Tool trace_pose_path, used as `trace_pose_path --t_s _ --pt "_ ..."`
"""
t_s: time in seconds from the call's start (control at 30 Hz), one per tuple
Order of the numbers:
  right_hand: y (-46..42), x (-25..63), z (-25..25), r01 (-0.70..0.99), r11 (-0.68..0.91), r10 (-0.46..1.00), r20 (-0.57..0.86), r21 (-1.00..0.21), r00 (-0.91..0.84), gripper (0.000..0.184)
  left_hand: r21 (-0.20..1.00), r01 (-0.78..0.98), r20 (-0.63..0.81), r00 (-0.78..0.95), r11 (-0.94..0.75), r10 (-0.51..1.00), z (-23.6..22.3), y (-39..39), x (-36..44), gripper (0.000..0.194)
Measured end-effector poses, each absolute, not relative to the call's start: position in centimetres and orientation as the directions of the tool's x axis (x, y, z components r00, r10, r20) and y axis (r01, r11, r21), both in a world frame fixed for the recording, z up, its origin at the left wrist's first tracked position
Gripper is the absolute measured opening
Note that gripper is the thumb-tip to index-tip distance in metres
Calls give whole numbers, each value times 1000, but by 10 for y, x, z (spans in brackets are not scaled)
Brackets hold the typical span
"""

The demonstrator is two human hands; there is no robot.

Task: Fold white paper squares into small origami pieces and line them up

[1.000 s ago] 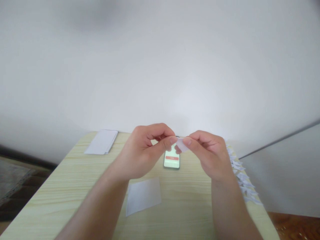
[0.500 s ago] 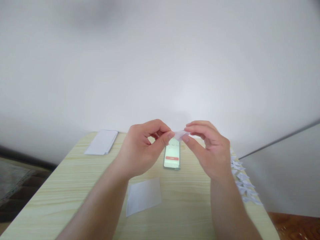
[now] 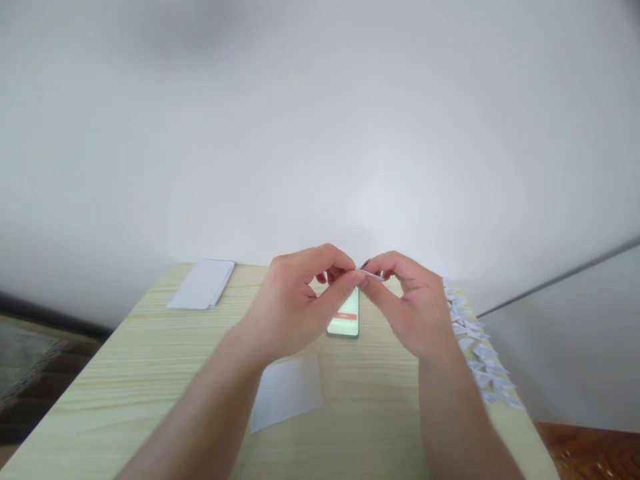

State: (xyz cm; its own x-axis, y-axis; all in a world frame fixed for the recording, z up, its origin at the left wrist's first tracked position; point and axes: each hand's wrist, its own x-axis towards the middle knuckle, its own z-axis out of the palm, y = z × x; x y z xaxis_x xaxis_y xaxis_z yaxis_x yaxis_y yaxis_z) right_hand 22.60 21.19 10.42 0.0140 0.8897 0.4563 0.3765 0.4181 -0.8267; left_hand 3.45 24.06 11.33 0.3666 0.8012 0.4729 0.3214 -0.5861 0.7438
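- The table (image 3: pixel 150 373) is pale wood, smooth and matt.
- On the table, the sheet (image 3: pixel 286 392) is thin white paper.
- The phone (image 3: pixel 345 321) has shiny glass.

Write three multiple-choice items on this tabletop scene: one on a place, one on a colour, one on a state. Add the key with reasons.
1. Where does the stack of white paper lie on the table?
A. far left corner
B. near right edge
C. under the phone

2. What colour is the bar on the screen of the phone?
A. blue
B. red
C. black

3. How is the small folded paper held?
A. flat on the table
B. in one hand only
C. pinched between both hands

Key: 1 A, the stack sits at the far left by the wall. 2 B, a red bar shows on the lit screen. 3 C, the left hand and right hand both grip it in the air.
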Motion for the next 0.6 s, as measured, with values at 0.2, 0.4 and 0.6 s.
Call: trace_pose_path --t_s 0.2,0.4,0.6 --pt "215 233 103 -72 269 948 278 -960 -153 3 825 209 422 390 -525 819 116 248 31 12" --pt "215 232 104 -120 227 962 242 -966 -130 5 961 46 211 513 -272 832 114 252 30 19" --pt "214 232 107 -116 238 944 257 -964 -205 2 982 -19 163 596 -189 786 112 256 30 22"
